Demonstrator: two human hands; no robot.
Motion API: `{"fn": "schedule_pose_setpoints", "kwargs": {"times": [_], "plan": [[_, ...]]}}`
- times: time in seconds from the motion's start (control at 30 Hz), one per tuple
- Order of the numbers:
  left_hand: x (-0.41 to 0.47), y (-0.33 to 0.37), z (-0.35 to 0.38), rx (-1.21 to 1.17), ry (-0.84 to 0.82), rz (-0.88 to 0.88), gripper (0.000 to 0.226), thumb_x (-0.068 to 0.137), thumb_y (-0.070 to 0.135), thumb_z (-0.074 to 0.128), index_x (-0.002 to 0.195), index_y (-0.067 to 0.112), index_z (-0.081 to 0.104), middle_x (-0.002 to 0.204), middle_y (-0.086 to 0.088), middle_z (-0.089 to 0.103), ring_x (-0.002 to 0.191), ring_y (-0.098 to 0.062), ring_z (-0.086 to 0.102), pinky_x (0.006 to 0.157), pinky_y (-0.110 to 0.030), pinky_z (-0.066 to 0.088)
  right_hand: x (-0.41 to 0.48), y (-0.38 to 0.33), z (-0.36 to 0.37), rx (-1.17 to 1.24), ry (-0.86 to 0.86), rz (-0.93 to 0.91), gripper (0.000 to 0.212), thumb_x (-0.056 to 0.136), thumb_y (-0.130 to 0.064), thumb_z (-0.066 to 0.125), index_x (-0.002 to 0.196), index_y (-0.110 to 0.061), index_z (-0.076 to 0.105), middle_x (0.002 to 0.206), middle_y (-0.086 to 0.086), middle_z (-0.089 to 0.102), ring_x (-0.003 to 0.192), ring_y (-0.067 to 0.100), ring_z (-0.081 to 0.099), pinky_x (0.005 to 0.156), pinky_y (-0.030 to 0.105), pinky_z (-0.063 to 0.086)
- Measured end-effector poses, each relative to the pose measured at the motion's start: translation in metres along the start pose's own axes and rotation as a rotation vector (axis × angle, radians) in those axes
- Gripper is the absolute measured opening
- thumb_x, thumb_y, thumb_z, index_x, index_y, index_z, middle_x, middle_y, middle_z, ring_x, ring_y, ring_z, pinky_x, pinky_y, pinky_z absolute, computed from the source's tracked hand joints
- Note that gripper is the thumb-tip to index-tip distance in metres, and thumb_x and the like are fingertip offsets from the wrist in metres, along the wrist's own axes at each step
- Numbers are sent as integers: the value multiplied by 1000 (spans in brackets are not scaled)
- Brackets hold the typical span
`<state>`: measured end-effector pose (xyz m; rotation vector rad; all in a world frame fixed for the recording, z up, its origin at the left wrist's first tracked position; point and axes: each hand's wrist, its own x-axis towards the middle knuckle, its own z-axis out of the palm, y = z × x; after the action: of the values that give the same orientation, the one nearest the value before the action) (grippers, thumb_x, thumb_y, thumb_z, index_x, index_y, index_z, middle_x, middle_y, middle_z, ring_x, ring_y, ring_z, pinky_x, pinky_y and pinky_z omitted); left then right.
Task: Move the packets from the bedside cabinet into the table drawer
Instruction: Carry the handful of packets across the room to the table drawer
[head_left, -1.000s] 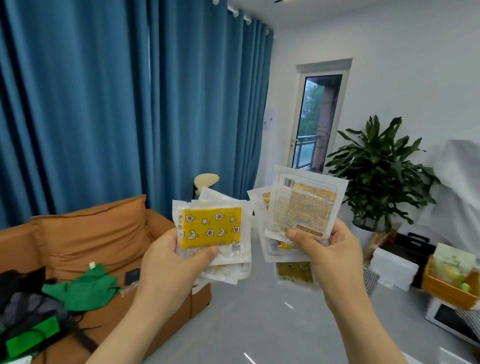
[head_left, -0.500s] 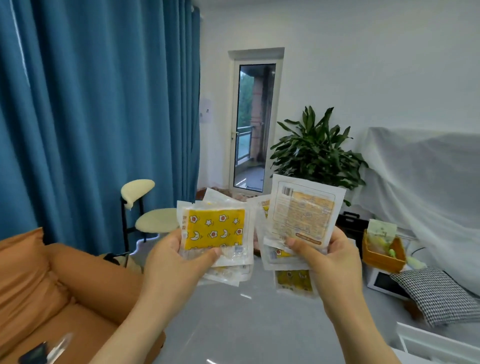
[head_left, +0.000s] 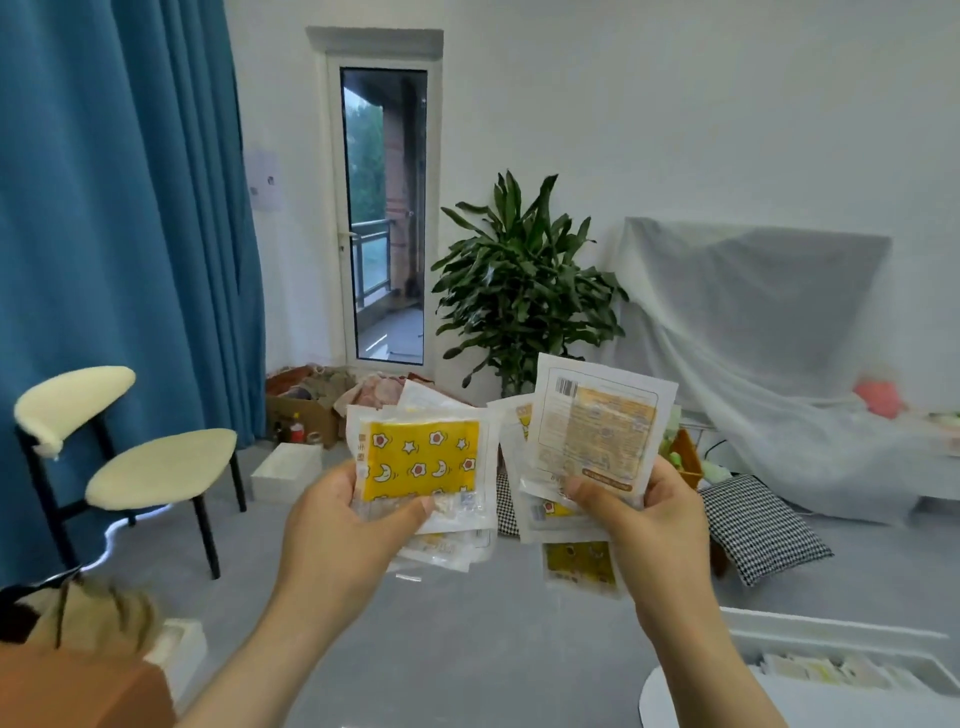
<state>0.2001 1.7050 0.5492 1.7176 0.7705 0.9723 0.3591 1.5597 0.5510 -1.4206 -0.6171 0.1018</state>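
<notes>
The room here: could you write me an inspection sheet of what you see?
Surface: grey floor; open drawer at lower right, packets inside.
Job's things: left stack shows its yellow front; right stack shows its printed back.
Clutter: cardboard box, white box, checked cushion.
Grippers: left hand and right hand each grip a stack.
Cables: nothing seen.
Surroundings: blue curtain, chair, glass door, plant, draped sheet.

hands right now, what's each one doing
Left hand: closed on a stack of packets, yellow face up.
Right hand: closed on a fanned bunch of packets.
</notes>
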Motion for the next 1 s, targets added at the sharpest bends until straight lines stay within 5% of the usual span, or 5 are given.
{"fn": "schedule_pose_setpoints", "kwargs": {"times": [0.13,0.47,0.7,0.87,1.0], "plan": [[54,-12,50,11,-76,12,27,74,12,78,96,23,68,86,14,71,74,15,62,50,0,43,56,30,-13,-16,55,27,36,72,0,78,102,-19,71,98,-6,74,94,11,70,87,41,56],[155,-62,169,20,-267,-62,24,72,12,80,93,18,70,86,9,74,79,-4,69,62,-16,47,147,116,-50,-102,220,143,32,71,0,79,94,-21,71,91,-8,75,87,7,70,82,33,57],[244,-98,251,-1,-435,-65,22,72,7,78,85,22,70,80,21,72,71,6,66,61,-17,45,218,185,-57,-166,363,257,31,73,-4,78,88,-29,68,82,-18,73,80,-2,69,72,22,54],[320,-129,306,37,-577,-69,22,72,9,79,84,24,68,76,18,72,66,14,62,53,-5,42,269,227,-51,-230,503,347,29,72,-4,77,94,-21,70,87,-11,74,81,3,70,71,22,53],[369,-147,351,59,-715,-101,22,72,10,79,85,25,69,79,25,70,70,6,66,61,-16,46,298,250,-50,-251,619,410,27,73,-3,76,91,-23,70,85,-11,74,76,-1,68,65,16,51]]}}
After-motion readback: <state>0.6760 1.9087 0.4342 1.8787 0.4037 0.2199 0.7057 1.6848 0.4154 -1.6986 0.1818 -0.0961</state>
